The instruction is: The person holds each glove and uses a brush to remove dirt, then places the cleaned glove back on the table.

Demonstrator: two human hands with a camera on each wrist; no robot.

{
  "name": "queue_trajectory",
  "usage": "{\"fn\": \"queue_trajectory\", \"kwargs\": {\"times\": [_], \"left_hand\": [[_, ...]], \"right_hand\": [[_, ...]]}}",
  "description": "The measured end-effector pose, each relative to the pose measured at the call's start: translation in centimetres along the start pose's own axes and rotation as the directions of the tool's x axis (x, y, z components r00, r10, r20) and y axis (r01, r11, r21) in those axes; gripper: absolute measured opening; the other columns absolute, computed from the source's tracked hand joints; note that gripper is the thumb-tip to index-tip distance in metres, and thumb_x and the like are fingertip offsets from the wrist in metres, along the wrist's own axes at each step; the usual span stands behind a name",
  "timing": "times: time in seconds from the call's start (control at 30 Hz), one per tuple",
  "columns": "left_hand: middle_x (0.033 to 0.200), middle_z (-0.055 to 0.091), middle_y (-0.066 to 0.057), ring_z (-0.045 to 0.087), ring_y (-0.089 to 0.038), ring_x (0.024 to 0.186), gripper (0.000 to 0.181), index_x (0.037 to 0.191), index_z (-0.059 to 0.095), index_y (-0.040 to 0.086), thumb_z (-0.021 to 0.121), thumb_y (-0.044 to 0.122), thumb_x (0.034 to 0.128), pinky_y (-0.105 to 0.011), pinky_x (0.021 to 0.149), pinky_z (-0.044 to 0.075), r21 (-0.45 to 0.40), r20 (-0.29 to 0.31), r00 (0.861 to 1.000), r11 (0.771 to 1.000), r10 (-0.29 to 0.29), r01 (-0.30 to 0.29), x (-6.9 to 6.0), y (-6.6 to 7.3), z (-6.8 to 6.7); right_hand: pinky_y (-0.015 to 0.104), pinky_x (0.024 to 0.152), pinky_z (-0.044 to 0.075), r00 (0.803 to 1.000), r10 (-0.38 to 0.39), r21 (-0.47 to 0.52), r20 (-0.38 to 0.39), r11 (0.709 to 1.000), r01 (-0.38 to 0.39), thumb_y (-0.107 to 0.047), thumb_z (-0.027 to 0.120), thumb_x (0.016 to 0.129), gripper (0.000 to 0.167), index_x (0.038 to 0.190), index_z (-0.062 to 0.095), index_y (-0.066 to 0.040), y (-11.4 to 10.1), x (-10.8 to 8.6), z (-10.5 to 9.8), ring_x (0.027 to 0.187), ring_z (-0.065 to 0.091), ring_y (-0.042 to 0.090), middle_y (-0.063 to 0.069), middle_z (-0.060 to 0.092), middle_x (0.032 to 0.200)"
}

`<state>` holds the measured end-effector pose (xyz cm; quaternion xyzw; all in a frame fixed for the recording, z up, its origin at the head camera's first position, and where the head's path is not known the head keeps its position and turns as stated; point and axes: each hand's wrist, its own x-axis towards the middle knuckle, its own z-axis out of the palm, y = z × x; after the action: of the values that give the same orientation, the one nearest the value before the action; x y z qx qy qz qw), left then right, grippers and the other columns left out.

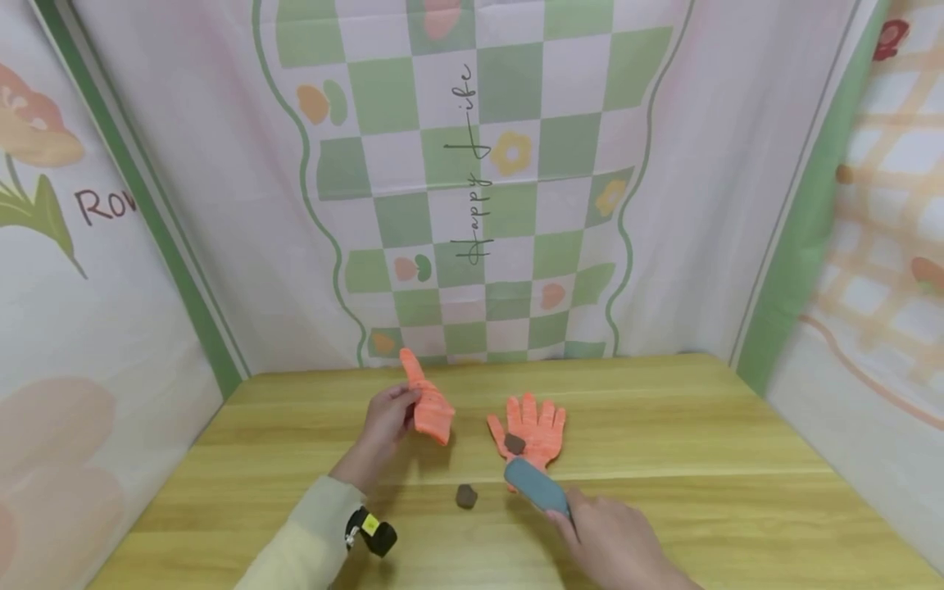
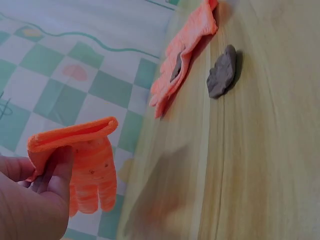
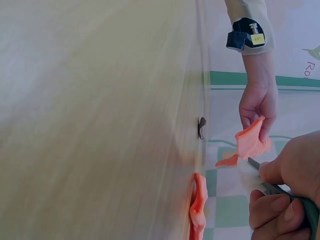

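Observation:
My left hand (image 1: 389, 416) pinches an orange knit glove (image 1: 433, 414) near its cuff, lifted above the table. In the left wrist view the open cuff of this glove (image 2: 90, 165) faces up and its fingers hang down, with small dark specks on the fabric. My right hand (image 1: 615, 537) grips a flat, blue-grey tool (image 1: 537, 485) with a rounded end; its exact kind cannot be told. Beyond the tool, a second orange glove (image 1: 542, 434) lies flat, fingers pointing away. A brown lump (image 1: 514, 444) rests on that glove, and another brown lump (image 1: 466, 496) lies on the table.
The wooden table (image 1: 664, 410) ends at a checked curtain (image 1: 509, 213) behind it. Printed cloth walls (image 1: 111, 344) stand at left and right. A black wrist device (image 1: 376, 534) is strapped over the left sleeve.

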<state>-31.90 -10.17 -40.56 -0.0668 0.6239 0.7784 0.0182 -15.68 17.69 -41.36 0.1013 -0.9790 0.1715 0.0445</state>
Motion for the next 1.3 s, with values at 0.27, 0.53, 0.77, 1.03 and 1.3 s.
{"fn": "queue_trajectory", "kwargs": {"times": [0.27,0.53,0.77,1.03,1.3], "left_hand": [[0.087,0.064,-0.007,0.055,-0.010,0.070,0.029,0.124,0.057,-0.011,0.052,0.001,0.0977,-0.020,0.059,0.046,0.017,0.022,1.000,1.000,0.001,-0.001,1.2,-1.0,-0.3],[0.081,0.061,-0.004,0.054,-0.010,0.067,0.026,0.120,0.056,-0.012,0.051,0.000,0.0975,-0.019,0.055,0.045,0.002,0.012,1.000,1.000,-0.013,0.013,1.7,-2.0,-0.5],[0.085,0.062,-0.007,0.057,-0.011,0.071,0.029,0.124,0.052,-0.015,0.048,-0.001,0.0984,-0.020,0.059,0.050,-0.018,0.025,0.999,0.999,-0.030,0.030,2.2,-3.0,-1.5],[0.082,0.061,-0.004,0.057,-0.009,0.071,0.031,0.125,0.050,-0.017,0.047,-0.003,0.0977,-0.019,0.061,0.052,0.003,0.012,0.999,0.999,-0.034,0.034,2.2,-3.5,-2.4],[0.085,0.063,-0.007,0.060,-0.010,0.071,0.028,0.122,0.052,-0.016,0.048,-0.002,0.0982,-0.020,0.062,0.054,0.061,-0.025,0.998,0.996,-0.064,0.065,2.0,-3.7,-3.5]], "right_hand": [[0.027,0.042,0.036,1.000,-0.013,-0.011,0.006,1.000,0.014,-0.033,0.064,0.094,0.026,0.088,0.062,-0.008,0.2,-0.1,0.2,0.049,0.040,0.011,-0.005,0.042,0.058],[0.028,0.044,0.037,1.000,-0.013,-0.002,0.025,1.000,0.013,-0.034,0.063,0.094,0.027,0.087,0.062,-0.008,0.3,-0.2,0.2,0.050,0.041,0.012,-0.005,0.042,0.059],[0.029,0.045,0.036,0.999,0.004,0.009,0.044,1.000,-0.004,-0.036,0.062,0.095,0.028,0.087,0.061,-0.009,0.5,-0.2,0.2,0.051,0.041,0.012,-0.004,0.042,0.059],[0.029,0.045,0.036,0.999,0.001,0.017,0.051,1.000,-0.002,-0.036,0.062,0.095,0.028,0.086,0.060,-0.008,0.4,-0.2,0.2,0.050,0.041,0.013,-0.004,0.042,0.058],[0.029,0.045,0.036,0.999,0.002,0.018,0.049,1.000,-0.002,-0.037,0.061,0.095,0.029,0.087,0.060,-0.009,0.5,-0.3,0.2,0.051,0.041,0.012,-0.004,0.042,0.059]]}}
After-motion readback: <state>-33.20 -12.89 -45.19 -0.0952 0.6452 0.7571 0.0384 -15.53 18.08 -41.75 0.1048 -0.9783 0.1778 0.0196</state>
